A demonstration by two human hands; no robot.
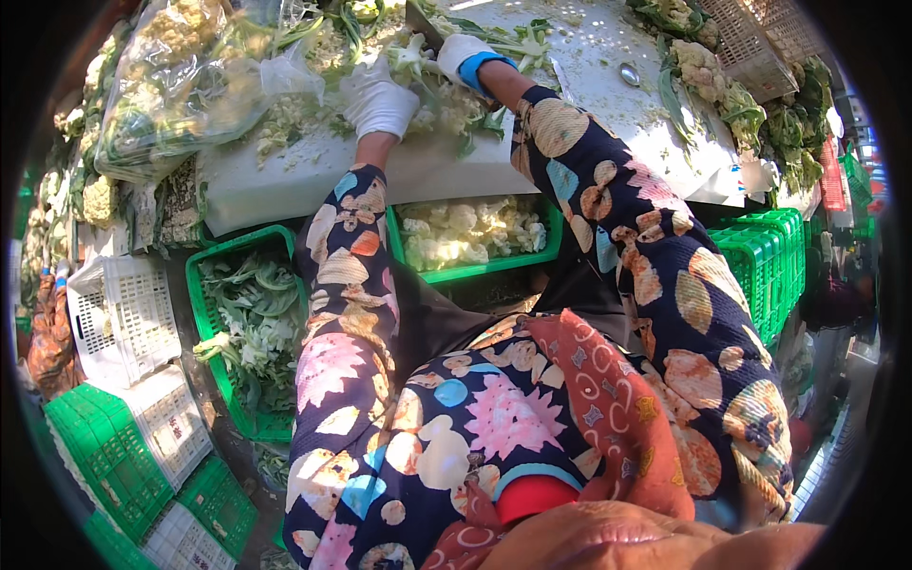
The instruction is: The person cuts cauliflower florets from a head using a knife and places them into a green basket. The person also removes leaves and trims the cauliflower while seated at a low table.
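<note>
My right hand point(464, 58), in a white glove with a blue cuff, grips a knife point(425, 27) whose broad blade points up and left over the white table. Left of it my left hand point(379, 101), also white-gloved, lies against the cut cauliflower; its fingertips are partly lost among the pieces, so its grip is unclear. A pale cauliflower stalk point(412, 57) with leaf stubs sits between both hands. Loose cauliflower bits point(456, 107) and trimmed leaves point(529, 44) are scattered around them on the white tabletop point(285, 178).
A clear plastic bag of cauliflower point(185, 85) stands at left. Green crates below hold florets point(474, 231) and leaves point(253, 313). A spoon point(629, 74) and whole cauliflowers point(702, 71) lie right. Stacked crates point(759, 271) flank me; another person's sleeve point(51, 342) shows far left.
</note>
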